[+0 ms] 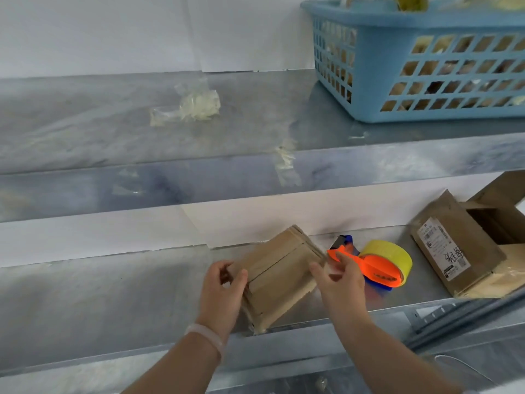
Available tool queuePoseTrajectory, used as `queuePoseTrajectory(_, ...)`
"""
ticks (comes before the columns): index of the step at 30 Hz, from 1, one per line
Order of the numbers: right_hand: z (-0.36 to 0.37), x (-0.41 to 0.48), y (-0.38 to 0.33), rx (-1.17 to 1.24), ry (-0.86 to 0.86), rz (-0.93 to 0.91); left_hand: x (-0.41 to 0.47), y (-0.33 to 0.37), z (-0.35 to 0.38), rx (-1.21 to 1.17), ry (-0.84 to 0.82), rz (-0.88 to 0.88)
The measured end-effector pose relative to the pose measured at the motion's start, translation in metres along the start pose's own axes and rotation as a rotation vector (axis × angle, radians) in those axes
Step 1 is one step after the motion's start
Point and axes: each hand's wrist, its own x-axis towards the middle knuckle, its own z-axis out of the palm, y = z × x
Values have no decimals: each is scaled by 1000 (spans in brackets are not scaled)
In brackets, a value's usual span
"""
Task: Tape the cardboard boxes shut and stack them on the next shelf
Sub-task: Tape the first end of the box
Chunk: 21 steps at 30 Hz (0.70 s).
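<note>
A small cardboard box (279, 275) stands tilted on the lower metal shelf (113, 302), its flaps closed with a seam across the top. My left hand (224, 288) grips its left edge, fingers curled round the corner. My right hand (338, 282) holds the box's right side, fingers bent against it. Just right of that hand lies an orange tape dispenser (377, 268) with a yellow tape roll (393, 253). Further right sits a larger cardboard box (466, 245) on its side, with a shipping label and open flaps.
The upper shelf (142, 143) carries a crumpled wad of clear tape (193, 105) and a blue plastic basket (426, 61) at the right. Tape scraps (287, 166) stick to its front edge. A white wall backs both shelves.
</note>
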Motion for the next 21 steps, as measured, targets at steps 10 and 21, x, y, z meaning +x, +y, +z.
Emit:
queuePoseTrajectory(10,4,6,0,-49,-323,-119,-35,-10,4,401,-273,306)
queuePoseTrajectory(21,-120,89,20,-665,-62,-147,-47,34,32,563,-36,354)
